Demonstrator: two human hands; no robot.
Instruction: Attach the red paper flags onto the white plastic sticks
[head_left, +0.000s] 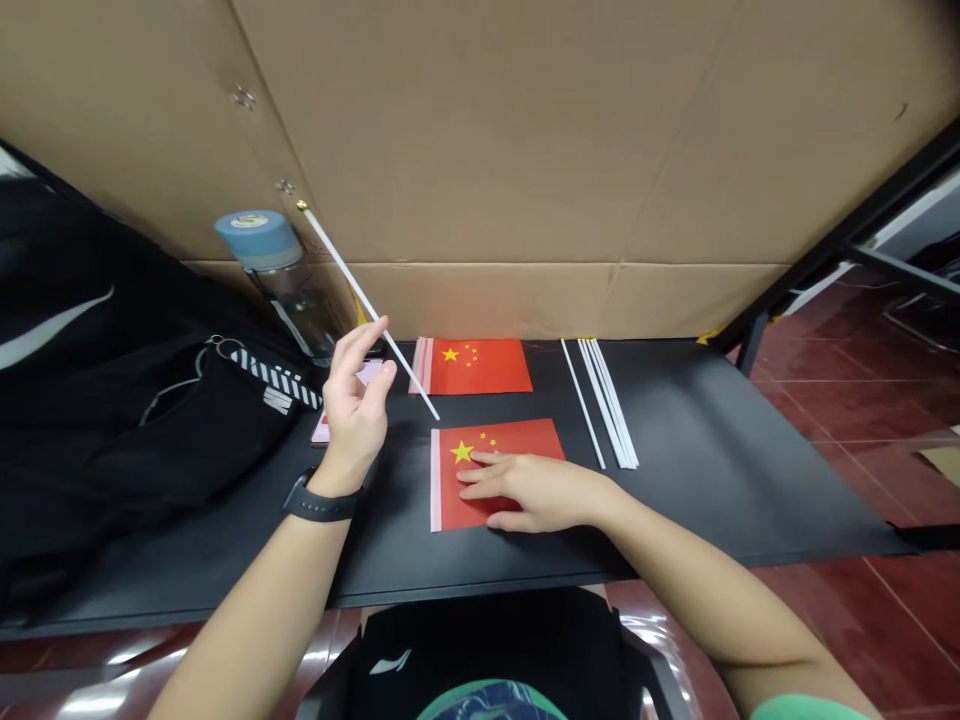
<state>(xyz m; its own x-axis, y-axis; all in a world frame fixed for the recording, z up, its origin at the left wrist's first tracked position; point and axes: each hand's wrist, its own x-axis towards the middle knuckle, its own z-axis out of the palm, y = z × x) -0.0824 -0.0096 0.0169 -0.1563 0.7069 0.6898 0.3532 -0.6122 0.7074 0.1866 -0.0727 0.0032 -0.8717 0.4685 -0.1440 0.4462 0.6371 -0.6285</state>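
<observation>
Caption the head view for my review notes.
Left hand holds a white stick; right hand rests on a Chinese flag on a black table.

The left grip (354,415) is raised on its edge, with the thumb and fingertips (379,340) curled into a light pinch and the wrist bent back. Just to its right, the right grip (529,492) lies flat and palm down, its fingers (487,475) stretched out leftward, close together. Both forearms slant up from the bottom corners, the left forearm (251,620) steeper than the right forearm (697,605).
</observation>
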